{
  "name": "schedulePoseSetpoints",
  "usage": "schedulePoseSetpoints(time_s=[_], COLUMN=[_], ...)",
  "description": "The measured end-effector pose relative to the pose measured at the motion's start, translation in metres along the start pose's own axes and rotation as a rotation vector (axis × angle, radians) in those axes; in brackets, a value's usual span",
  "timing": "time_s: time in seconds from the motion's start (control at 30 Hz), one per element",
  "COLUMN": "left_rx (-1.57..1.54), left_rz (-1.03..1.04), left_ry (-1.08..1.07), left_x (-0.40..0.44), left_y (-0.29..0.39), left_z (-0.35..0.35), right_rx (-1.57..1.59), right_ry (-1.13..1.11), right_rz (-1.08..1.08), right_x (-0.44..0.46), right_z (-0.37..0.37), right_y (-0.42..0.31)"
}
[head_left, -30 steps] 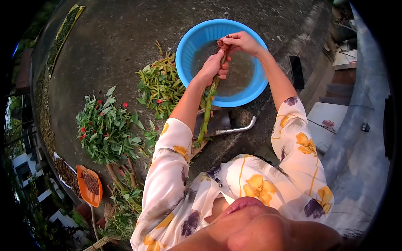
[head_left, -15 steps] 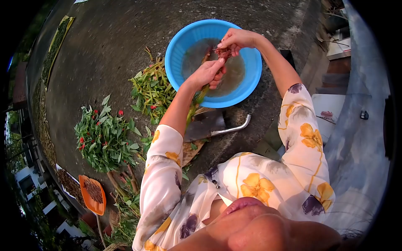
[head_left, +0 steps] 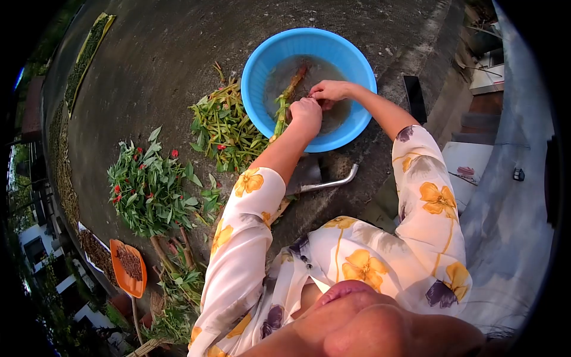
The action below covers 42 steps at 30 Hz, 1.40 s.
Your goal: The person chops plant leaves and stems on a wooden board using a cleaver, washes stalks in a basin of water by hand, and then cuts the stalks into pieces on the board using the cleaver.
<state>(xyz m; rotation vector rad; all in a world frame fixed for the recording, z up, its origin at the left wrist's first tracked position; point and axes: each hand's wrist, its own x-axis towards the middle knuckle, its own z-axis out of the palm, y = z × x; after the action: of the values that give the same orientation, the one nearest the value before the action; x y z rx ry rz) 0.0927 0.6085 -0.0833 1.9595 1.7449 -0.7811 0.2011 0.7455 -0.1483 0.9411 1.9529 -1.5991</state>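
A blue basin (head_left: 351, 128) holds murky water. A thick green stem (head_left: 285, 101) with a reddish end leans in it, its lower end over the near rim. My left hand (head_left: 307, 113) is closed beside the stem, over the water. Touching its fingertips, my right hand (head_left: 329, 93) is pinched closed. What lies between the fingers is too small and hidden to make out. A heap of green cuttings (head_left: 229, 128) lies left of the basin.
A blade (head_left: 306, 175) with a metal handle lies below the basin. Leafy plants with red flowers (head_left: 148, 187) and an orange scoop (head_left: 129, 269) are at the left. Right of the basin lies a dark flat object (head_left: 414, 98).
Both hands have moved down toward the water, away from the reddish root clump they held. The stem now rests in the basin to the left of my hands.
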Motion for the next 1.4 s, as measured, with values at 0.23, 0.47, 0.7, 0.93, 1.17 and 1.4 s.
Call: schedulePoseSetpoints(time_s=[0.23, 0.47, 0.7, 0.93, 1.17, 1.4], left_rx=[0.020, -0.184, -0.723, -1.203, -0.872, -0.537], left_rz=[-0.128, 0.032, 0.431, 0.203, -0.065, -0.091], left_ry=[0.027, 0.253, 0.461, -0.012, -0.058, -0.155], left_x=[0.000, 0.005, -0.005, -0.007, 0.024, 0.020], left_y=[0.003, -0.048, -0.117, -0.095, -0.055, -0.046], left_z=[0.008, 0.031, 0.030, 0.011, 0.009, 0.000], right_rx=[-0.217, 0.136, 0.842, 1.069, 0.687, 0.339], right_ry=[0.137, -0.130, -0.298, -0.113, 0.154, 0.205], right_rz=[-0.174, -0.030, -0.199, -0.081, 0.342, 0.315], right_x=[0.025, 0.000, -0.019, -0.022, 0.007, 0.009], right_z=[0.007, 0.005, -0.004, 0.004, 0.016, 0.020], right_y=[0.010, -0.001, -0.006, 0.001, -0.007, -0.007])
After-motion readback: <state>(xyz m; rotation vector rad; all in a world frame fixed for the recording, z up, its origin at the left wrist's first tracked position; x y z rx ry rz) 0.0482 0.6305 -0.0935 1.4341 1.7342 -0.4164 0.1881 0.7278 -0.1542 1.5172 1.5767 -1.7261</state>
